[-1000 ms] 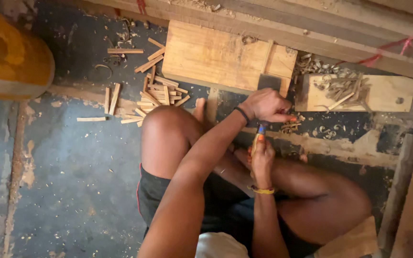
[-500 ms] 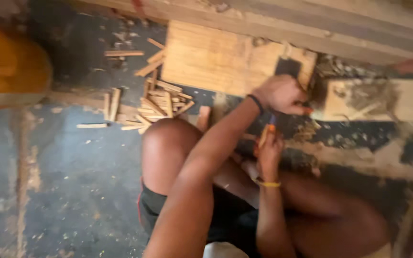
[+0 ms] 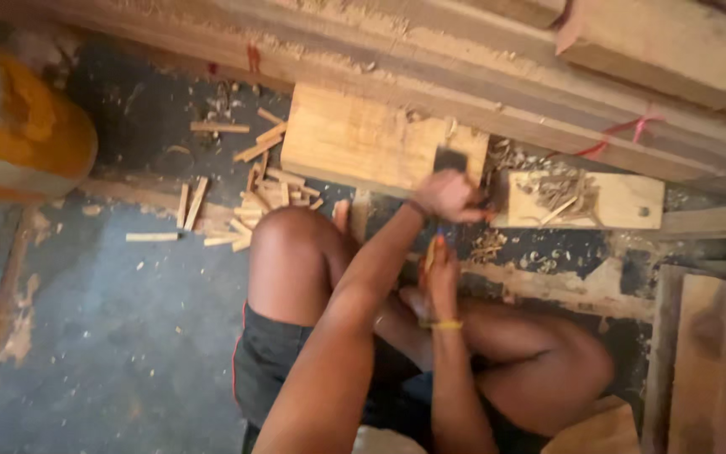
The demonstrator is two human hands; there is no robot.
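Both hands were closed: left hand (image 3: 449,197) gripped a blurred dark mallet (image 3: 452,160) raised upright, right hand (image 3: 440,273) held a chisel (image 3: 432,250) pointing away, upright.

Seated on the floor (image 3: 111,353), knees apart, wooden block (image 3: 363,139) just ahead of the left knee. Left hand (image 3: 449,197) raised at the block's right edge, closed around a dark tool head (image 3: 451,160) (blurred, kind not clear). Right hand (image 3: 440,273) directly below the left one, between the knees, gripping a thin upright tool (image 3: 432,248). Smaller block (image 3: 586,200) just right of the left hand, shavings (image 3: 560,189) heaped on it. Scattered wood offcuts (image 3: 245,197) left of the big block, spread toward the left knee. Long beams (image 3: 497,63) behind both blocks, running across the top. Round container (image 3: 23,139) far left. Stacked boards (image 3: 712,353) at far right.
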